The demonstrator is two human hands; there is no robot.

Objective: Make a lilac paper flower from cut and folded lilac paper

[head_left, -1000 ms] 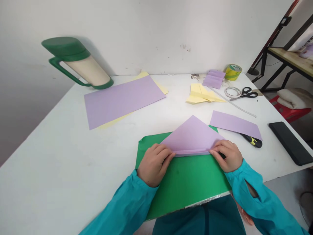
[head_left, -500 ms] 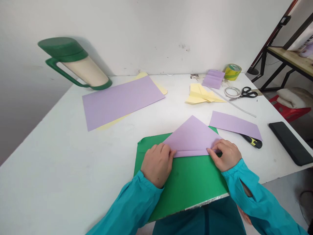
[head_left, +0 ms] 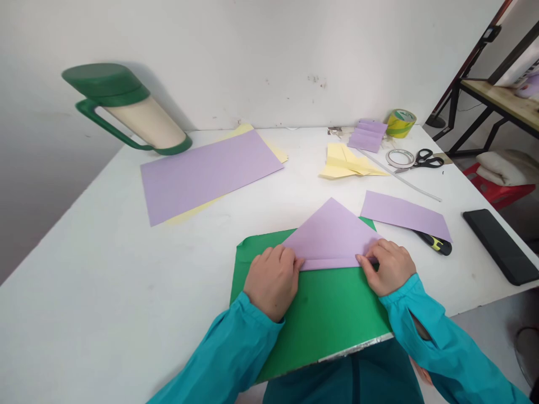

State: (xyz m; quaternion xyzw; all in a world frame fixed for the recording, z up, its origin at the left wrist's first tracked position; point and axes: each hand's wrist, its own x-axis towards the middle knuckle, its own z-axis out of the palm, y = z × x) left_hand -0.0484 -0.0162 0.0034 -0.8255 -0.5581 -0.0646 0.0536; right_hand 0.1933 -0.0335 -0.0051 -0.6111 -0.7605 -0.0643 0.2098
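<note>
A sheet of purple paper (head_left: 330,233), folded to a triangle, points away from me on a green board (head_left: 332,314). A narrow strip is turned up along its near edge. My left hand (head_left: 273,278) grips the left end of that edge between thumb and curled fingers. At the right end my right hand (head_left: 387,264) pinches the same edge. Parts of the paper's two lower corners are hidden under my fingers.
A purple strip (head_left: 406,216) partly covers a utility knife (head_left: 435,242) at right, near a black phone (head_left: 501,246). Behind lie a yellow folded paper (head_left: 349,165), scissors (head_left: 427,160) and tape rolls (head_left: 400,123). Purple sheets (head_left: 210,177) and a green-lidded jug (head_left: 138,115) are at left.
Almost nothing differs. My left hand has shifted very slightly to the right along the folded edge; the paper stays in place under both hands.
</note>
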